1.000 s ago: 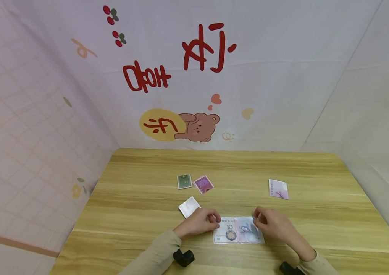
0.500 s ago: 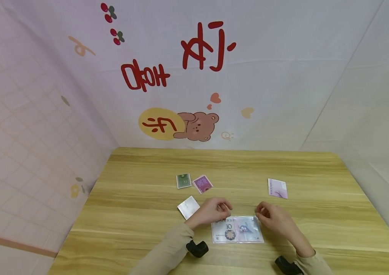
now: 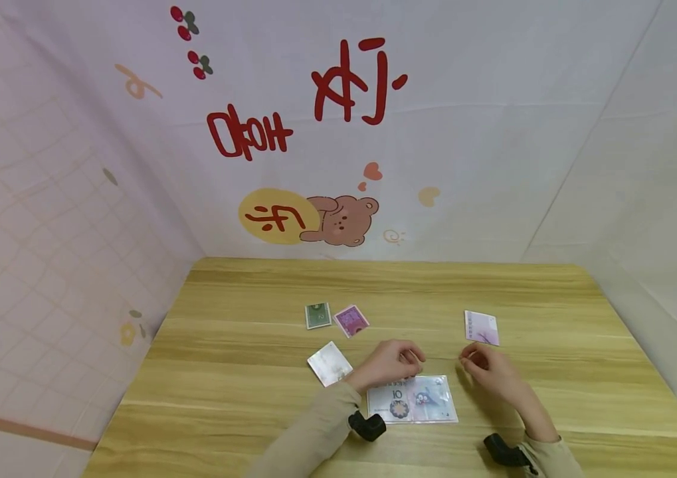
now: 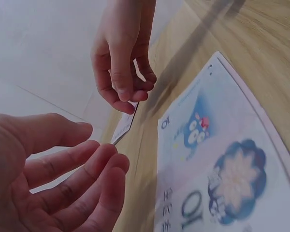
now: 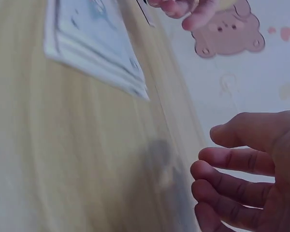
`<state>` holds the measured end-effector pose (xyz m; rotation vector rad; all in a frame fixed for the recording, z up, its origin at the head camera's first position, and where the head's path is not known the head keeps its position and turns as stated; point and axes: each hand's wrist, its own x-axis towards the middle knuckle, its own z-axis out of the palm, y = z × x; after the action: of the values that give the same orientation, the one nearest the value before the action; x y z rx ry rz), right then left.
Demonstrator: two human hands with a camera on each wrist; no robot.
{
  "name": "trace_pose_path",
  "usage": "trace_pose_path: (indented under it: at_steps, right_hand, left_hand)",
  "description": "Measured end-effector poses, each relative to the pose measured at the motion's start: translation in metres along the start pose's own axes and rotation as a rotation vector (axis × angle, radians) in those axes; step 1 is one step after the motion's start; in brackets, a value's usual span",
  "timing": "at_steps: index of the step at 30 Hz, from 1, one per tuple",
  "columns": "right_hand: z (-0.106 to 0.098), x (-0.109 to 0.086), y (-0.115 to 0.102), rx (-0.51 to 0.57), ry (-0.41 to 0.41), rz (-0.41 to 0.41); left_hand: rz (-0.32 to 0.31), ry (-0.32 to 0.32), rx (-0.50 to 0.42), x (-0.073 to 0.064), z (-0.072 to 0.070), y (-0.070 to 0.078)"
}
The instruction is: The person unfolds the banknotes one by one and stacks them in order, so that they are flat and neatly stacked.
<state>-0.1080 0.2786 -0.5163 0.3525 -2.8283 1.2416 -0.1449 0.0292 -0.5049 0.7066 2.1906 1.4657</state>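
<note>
A flat play banknote (image 3: 428,401), printed with a 10, a flower and a blue cartoon figure, lies on the table with a crease down its middle. My left hand (image 3: 388,364) hovers over its far edge, fingers loosely bent and holding nothing; the left wrist view shows the thumb apart from the fingers. To the right of the note, my right hand (image 3: 496,377) is also empty, its fingers relaxed in the right wrist view (image 5: 241,179). Just beyond the right fingertips is a folded lilac note (image 3: 482,327).
Beyond my left hand lie a folded green note (image 3: 317,315) and a folded magenta note (image 3: 352,320). A folded whitish note (image 3: 329,363) sits beside my left wrist. The wooden table (image 3: 242,398) ends at a printed cloth backdrop (image 3: 482,133).
Both hands have come off the banknote's far corners. The left has moved right and slightly away from me; the right has shifted right, toward the lilac note. The notes stay put.
</note>
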Motion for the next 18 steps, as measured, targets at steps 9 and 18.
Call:
trace_pose_path:
  at_steps: [9,18]
  right_hand:
    - [-0.021,0.011,0.030,-0.085,0.175,-0.065]
    - [-0.043,0.031,0.063,-0.184,0.178,-0.054]
  left_hand:
    - [-0.018,0.007,-0.013,0.026,0.010,0.005]
    - [-0.049,0.043,-0.049,0.053,0.025,0.008]
